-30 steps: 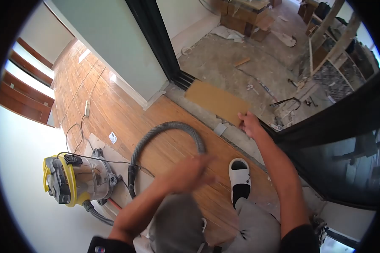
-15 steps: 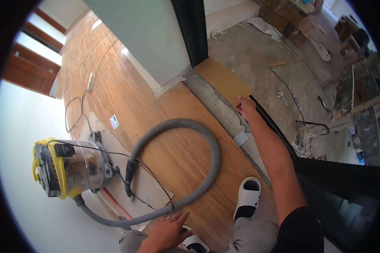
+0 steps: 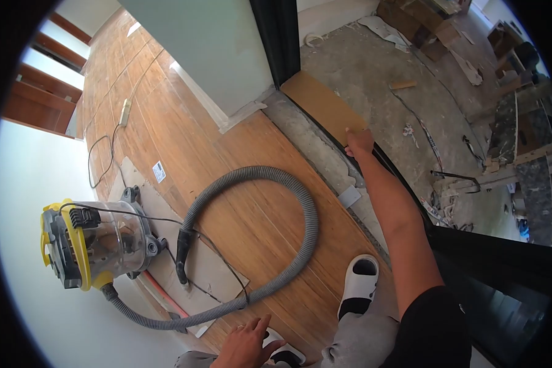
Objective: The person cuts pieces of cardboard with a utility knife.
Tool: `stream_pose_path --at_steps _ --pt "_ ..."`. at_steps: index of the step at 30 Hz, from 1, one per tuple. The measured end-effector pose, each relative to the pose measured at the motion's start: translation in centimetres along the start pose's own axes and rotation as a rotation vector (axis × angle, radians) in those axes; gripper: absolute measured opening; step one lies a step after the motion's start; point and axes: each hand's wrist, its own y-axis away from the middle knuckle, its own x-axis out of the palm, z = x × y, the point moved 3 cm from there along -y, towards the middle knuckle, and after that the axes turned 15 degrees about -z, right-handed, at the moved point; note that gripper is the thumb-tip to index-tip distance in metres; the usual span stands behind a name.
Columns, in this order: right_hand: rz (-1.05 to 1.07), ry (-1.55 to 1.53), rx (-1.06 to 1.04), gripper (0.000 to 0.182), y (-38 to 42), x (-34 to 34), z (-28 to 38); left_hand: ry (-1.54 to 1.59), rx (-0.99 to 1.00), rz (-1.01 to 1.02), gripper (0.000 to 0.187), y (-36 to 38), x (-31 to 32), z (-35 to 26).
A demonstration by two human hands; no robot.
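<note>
My right hand [image 3: 359, 142] reaches out with its fingers closed on the near end of a flat brown cardboard strip [image 3: 320, 105]. The strip lies along the black track [image 3: 389, 162] at the doorway; its far end is by the foot of the black door frame [image 3: 280, 43]. A dark line of the track shows along the strip's left edge. My left hand [image 3: 244, 345] is low in front of my legs, fingers apart and holding nothing, close to the grey vacuum hose [image 3: 316, 221].
A yellow and grey vacuum cleaner [image 3: 98, 242] stands at left on a brown sheet [image 3: 218, 270], with a black cord. Wood flooring [image 3: 239, 150] ends at a rough concrete strip [image 3: 306, 132]. Beyond the doorway, debris, cardboard boxes [image 3: 414, 24] and boards lie on bare concrete.
The cardboard strip has shifted slightly away to the right, showing more of the dark track on its left side. My right hand has turned over its near end. My left hand stays low.
</note>
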Motion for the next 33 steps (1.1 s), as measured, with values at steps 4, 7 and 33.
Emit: stream_pose_path --at_steps 4,7,33 --pt "0.001 0.061 -0.072 0.048 0.6 -0.9 0.0 -0.012 -0.042 -0.020 0.068 -0.3 -0.4 -0.8" --pt "0.055 0.029 -0.112 0.046 0.6 -1.0 -0.5 -0.047 -0.122 0.081 0.068 -1.1 -1.1 -1.0" --pt "0.302 -0.264 -0.631 0.025 25.3 -9.0 -13.0 -0.040 0.155 0.048 0.057 -4.8 0.4 -1.0"
